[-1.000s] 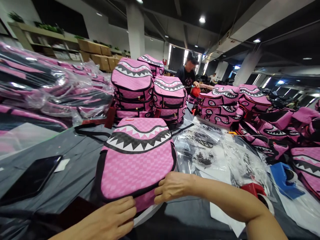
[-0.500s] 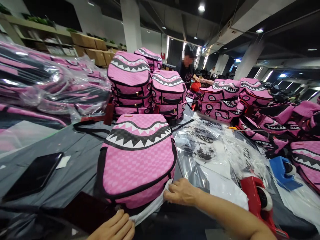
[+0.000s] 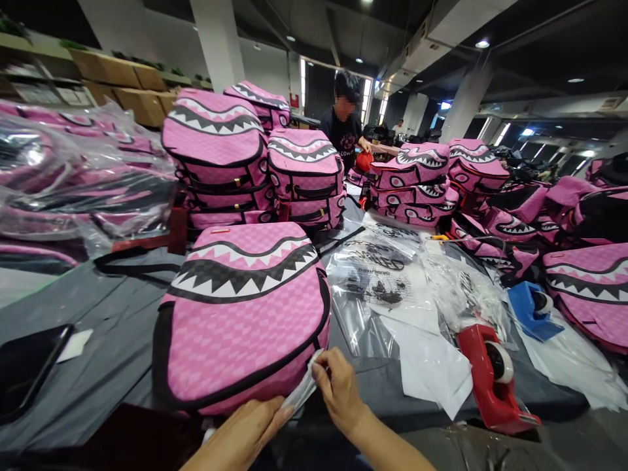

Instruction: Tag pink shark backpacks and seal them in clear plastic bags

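Observation:
A pink checkered backpack (image 3: pixel 245 327) with a black-and-white shark-teeth print lies front up on the grey-covered table. At its lower right edge runs a strip of thin white material (image 3: pixel 303 391); I cannot tell whether it is film or a wrapped strap. My right hand (image 3: pixel 338 389) pinches the strip's upper end beside the backpack's corner. Lower down, my left hand (image 3: pixel 250 425) grips the same strip between thumb and fingers, close against the backpack's bottom edge. Some of its fingers are hidden.
Stacked pink backpacks (image 3: pixel 216 140) stand behind, with plastic-wrapped ones (image 3: pixel 83 176) at left. Clear printed bags (image 3: pixel 383 281), a red tape dispenser (image 3: pixel 490 379) and a blue one (image 3: pixel 532 311) lie at right. A black phone (image 3: pixel 32 366) lies left. Another person (image 3: pixel 343 124) works across the table.
My left hand has slid right along the backpack's bottom edge, closer to my right hand. The right hand still pinches the strip, its wrist now lower. The view has turned slightly right.

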The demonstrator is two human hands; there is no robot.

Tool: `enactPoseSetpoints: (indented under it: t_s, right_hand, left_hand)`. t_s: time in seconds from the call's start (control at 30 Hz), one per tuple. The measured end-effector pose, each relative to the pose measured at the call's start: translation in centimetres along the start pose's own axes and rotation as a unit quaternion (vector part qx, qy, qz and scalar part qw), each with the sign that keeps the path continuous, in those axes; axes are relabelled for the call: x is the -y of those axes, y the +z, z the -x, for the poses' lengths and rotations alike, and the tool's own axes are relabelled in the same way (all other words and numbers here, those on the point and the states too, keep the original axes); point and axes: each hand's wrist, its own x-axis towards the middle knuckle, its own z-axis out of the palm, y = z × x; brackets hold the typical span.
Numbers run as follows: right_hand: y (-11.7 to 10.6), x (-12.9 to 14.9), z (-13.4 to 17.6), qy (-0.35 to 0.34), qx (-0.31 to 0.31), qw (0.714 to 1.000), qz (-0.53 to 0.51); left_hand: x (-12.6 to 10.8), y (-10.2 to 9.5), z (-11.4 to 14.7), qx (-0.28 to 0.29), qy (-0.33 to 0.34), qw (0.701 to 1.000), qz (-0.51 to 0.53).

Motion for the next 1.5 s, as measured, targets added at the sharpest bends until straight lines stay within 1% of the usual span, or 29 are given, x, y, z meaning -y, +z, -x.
enactPoseSetpoints:
  t_s: [0.03,0.1,0.17,0.2,0.23,0.27,0.3,0.37,0.4,0.47,0.53,0.57,0.63,0.67,0.7,0.73,0.77,0.8,0.83,0.87,0.93,1.03,1.1,1.13,1.23,1.37,1.43,1.47,1.5]
  right_hand:
    - [0.5,-0.4,-0.1,0.021,-0.012,0.999,-0.022]
    - [1.4,-1.0,-0.1,0.116,-0.026,0.987,-0.11]
    - [2.2,-1.4,-0.1,0.226,-0.034,0.948,-0.221]
    - [2.6,-1.4,-0.1,0.265,-0.033,0.926,-0.266]
    - [2.9,-1.5,0.0,0.289,-0.031,0.91,-0.296]
    - [3.1,-1.5,0.0,0.299,-0.025,0.903,-0.309]
    - [3.3,-1.6,0.0,0.293,-0.022,0.907,-0.301]
    - [3.5,-1.8,0.0,0.248,-0.028,0.939,-0.236]
    - [3.4,-2.0,-0.1,0.219,-0.037,0.955,-0.194]
    - [2.8,-2.3,-0.5,0.176,-0.048,0.974,-0.135]
    - [1.5,-2.2,-1.0,0.135,-0.044,0.987,-0.076]
    - [0.7,-1.9,-1.2,0.097,-0.049,0.994,-0.029]
    - [-1.0,-1.0,-1.7,-0.031,-0.043,0.995,0.089]
    - [-1.7,-0.4,-1.9,-0.117,-0.01,0.984,0.136]
    - [-2.2,0.2,-2.1,-0.204,0.046,0.964,0.165]
    - [-2.5,0.7,-2.3,-0.281,0.119,0.935,0.183]
    - [-2.5,1.1,-2.6,-0.338,0.195,0.899,0.198]
    - [-2.5,1.4,-2.9,-0.372,0.256,0.866,0.214]
    - [-2.3,1.5,-3.2,-0.384,0.296,0.843,0.234]
    - [-2.2,1.5,-3.5,-0.381,0.319,0.83,0.252]
    - [-2.2,1.2,-4.1,-0.368,0.339,0.822,0.271]
    - [-2.4,0.7,-4.4,-0.372,0.338,0.821,0.272]
    - [-2.3,0.5,-4.3,-0.379,0.327,0.821,0.277]
    - [-2.2,0.5,-4.2,-0.381,0.32,0.82,0.282]
    - [-1.7,0.3,-3.9,-0.39,0.299,0.816,0.304]
    - [-0.8,0.0,-3.6,-0.436,0.241,0.808,0.315]
    - [-0.6,-0.2,-3.4,-0.449,0.202,0.815,0.305]
    - [-0.6,-0.4,-3.4,-0.448,0.187,0.822,0.297]
    - [-0.6,-0.6,-3.4,-0.443,0.179,0.83,0.288]
  left_hand:
    - [-0.2,0.0,0.1,0.02,-0.014,1.0,0.005]
    - [-0.5,-0.1,0.1,0.061,-0.049,0.997,-0.011]
    - [-0.7,-0.1,0.0,0.082,-0.067,0.993,-0.052]
    - [-0.7,0.0,0.0,0.089,-0.069,0.991,-0.067]
    - [-0.7,0.1,-0.1,0.094,-0.068,0.991,-0.073]
    - [-0.6,0.1,-0.2,0.097,-0.066,0.99,-0.072]
    - [-0.5,0.3,-0.3,0.094,-0.063,0.991,-0.073]
    - [-0.3,0.5,-0.3,0.074,-0.043,0.992,-0.089]
    - [-0.3,0.6,-0.4,0.051,-0.026,0.993,-0.105]
    - [-0.2,0.8,-0.4,-0.011,0.023,0.991,-0.133]
    - [-0.2,1.0,-0.4,-0.075,0.078,0.984,-0.141]
    - [-0.3,1.0,-0.5,-0.102,0.101,0.98,-0.141]
    - [-0.7,1.0,-0.8,-0.138,0.131,0.972,-0.138]
    - [-0.9,0.9,-1.0,-0.153,0.138,0.969,-0.138]
    - [-1.1,0.8,-1.1,-0.161,0.142,0.967,-0.136]
    - [-1.1,0.6,-1.2,-0.166,0.148,0.966,-0.132]
    - [-1.1,0.4,-1.1,-0.174,0.164,0.963,-0.128]
    - [-0.7,0.0,-0.8,-0.184,0.186,0.956,-0.13]
    - [-0.1,-0.4,-0.3,-0.193,0.212,0.948,-0.139]
    - [0.8,-0.9,0.4,-0.201,0.237,0.938,-0.156]
    - [3.5,-1.7,2.4,-0.221,0.256,0.918,-0.205]
    - [7.6,-2.3,5.4,-0.24,0.211,0.914,-0.25]
    - [9.2,-2.3,6.4,-0.253,0.189,0.91,-0.268]
    - [9.4,-2.4,6.5,-0.257,0.184,0.907,-0.277]
    - [8.0,-3.0,6.0,-0.245,0.169,0.91,-0.29]
    - [3.2,-3.6,4.7,-0.221,0.166,0.928,-0.25]
    - [0.6,-3.3,3.6,-0.207,0.13,0.955,-0.167]
    - [-0.5,-3.1,2.7,-0.179,0.098,0.973,-0.105]
    - [-1.5,-3.0,1.6,-0.128,0.054,0.99,-0.029]
